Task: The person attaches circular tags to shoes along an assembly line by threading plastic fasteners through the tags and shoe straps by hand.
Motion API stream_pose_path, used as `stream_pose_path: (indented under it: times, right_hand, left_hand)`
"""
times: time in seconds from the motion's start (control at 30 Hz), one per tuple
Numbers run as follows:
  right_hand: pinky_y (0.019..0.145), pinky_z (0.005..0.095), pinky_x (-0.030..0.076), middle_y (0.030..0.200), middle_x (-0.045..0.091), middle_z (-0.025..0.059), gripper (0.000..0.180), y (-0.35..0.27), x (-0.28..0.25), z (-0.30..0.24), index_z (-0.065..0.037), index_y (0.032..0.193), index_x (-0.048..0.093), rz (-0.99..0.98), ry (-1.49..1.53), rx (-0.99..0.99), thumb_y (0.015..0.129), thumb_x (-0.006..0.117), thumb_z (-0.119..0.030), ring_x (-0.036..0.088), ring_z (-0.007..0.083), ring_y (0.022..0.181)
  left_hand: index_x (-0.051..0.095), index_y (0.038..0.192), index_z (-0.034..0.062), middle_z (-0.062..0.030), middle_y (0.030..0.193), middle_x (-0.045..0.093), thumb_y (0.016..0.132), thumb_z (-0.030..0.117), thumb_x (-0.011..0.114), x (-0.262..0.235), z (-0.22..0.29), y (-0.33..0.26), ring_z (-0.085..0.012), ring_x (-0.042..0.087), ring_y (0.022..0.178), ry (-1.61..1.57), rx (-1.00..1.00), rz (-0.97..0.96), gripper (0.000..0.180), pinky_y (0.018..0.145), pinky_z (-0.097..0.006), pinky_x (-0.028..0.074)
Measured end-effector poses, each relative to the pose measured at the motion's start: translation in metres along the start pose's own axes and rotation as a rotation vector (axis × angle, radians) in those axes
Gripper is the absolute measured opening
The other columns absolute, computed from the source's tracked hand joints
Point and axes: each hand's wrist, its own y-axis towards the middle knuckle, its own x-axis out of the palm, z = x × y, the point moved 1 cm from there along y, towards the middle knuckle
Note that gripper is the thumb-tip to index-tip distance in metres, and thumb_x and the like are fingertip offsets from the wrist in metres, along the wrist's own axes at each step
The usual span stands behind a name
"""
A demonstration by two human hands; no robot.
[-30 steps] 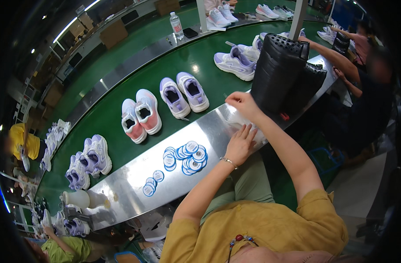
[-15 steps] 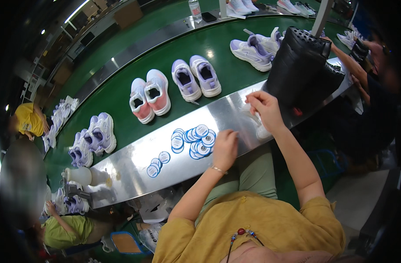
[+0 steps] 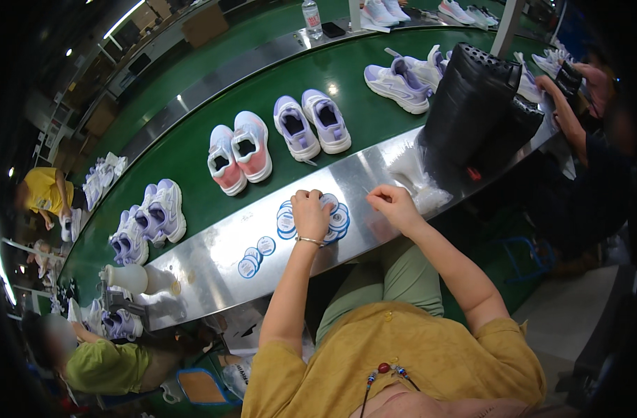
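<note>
My left hand (image 3: 310, 216) is over the pile of round blue-and-white paper tags (image 3: 339, 221), fingers bent down onto it. Its fingertips are partly hidden, so whatever they grip cannot be made out. To the right, my right hand (image 3: 396, 207) is held above the metal ledge (image 3: 207, 272), thumb and forefinger pinched together. A thin pale strand seems to stick out from that pinch, too fine to name. Just beyond the right hand lies a clear plastic bag (image 3: 423, 182) with whitish contents. A smaller group of round tags (image 3: 249, 265) lies farther left.
Pairs of sneakers stand on the green conveyor belt: white-and-pink (image 3: 252, 150), white-and-lilac (image 3: 311, 125), more at left (image 3: 151, 216) and far right (image 3: 398, 83). A tall black wrapped bundle (image 3: 465, 104) rises at right. A whitish bottle (image 3: 127, 279) stands at the ledge's left end. Co-workers are on both sides.
My left hand has moved left onto the pile of tags. My right hand has come down and left, away from the plastic bag, its fingers still pinched.
</note>
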Motion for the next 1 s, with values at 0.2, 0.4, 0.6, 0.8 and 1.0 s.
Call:
stream_pose_path:
  times: [0.2,0.4,0.6,0.8,1.0]
  right_hand:
    - [0.056,0.0231,0.043,0.064,0.06,0.0042,0.012,-0.007,0.002,0.006,0.003,0.079,0.062,-0.017,-0.033,0.08,0.079,0.06,-0.01,0.054,0.0084,0.059]
    - [0.054,0.0241,0.044,0.064,0.061,0.0064,0.013,-0.002,0.017,0.006,0.002,0.078,0.063,-0.05,-0.04,0.087,0.077,0.06,-0.01,0.056,0.0096,0.059]
    - [0.055,0.0226,0.043,0.065,0.06,0.0033,0.013,0.0,0.019,0.014,0.002,0.08,0.063,-0.081,-0.144,0.065,0.08,0.06,-0.01,0.054,0.0078,0.06]
    - [0.054,0.0231,0.042,0.064,0.061,0.0043,0.013,0.002,0.021,0.008,0.002,0.08,0.063,-0.073,-0.136,0.082,0.079,0.06,-0.01,0.055,0.0082,0.059]
    - [0.05,0.0218,0.039,0.061,0.057,0.0016,0.013,-0.007,0.014,0.003,0.002,0.08,0.061,-0.1,-0.118,0.034,0.081,0.061,-0.011,0.05,0.0062,0.055]
  left_hand:
    - [0.059,0.091,-0.0006,-0.012,0.074,0.058,0.072,0.013,0.068,-0.004,0.003,0.003,-0.025,0.057,0.071,-0.363,-0.156,-0.101,0.025,0.064,-0.033,0.046]
    - [0.06,0.087,-0.0018,-0.0114,0.07,0.061,0.077,0.011,0.064,0.001,-0.008,0.002,-0.0206,0.059,0.063,-0.438,-0.211,-0.094,0.017,0.059,-0.029,0.047]
    - [0.061,0.084,-0.0022,-0.0112,0.07,0.063,0.078,0.011,0.063,-0.007,-0.002,0.003,-0.0172,0.059,0.063,-0.453,-0.211,-0.097,0.014,0.06,-0.028,0.047]
    - [0.061,0.085,-0.0021,-0.0087,0.07,0.062,0.08,0.01,0.062,-0.007,-0.001,0.002,-0.0141,0.058,0.062,-0.504,-0.227,-0.111,0.013,0.058,-0.025,0.046]
    - [0.06,0.083,-0.0012,-0.0099,0.07,0.063,0.081,0.011,0.062,-0.025,0.011,-0.008,-0.0158,0.058,0.061,-0.643,-0.218,-0.036,0.012,0.057,-0.026,0.046]
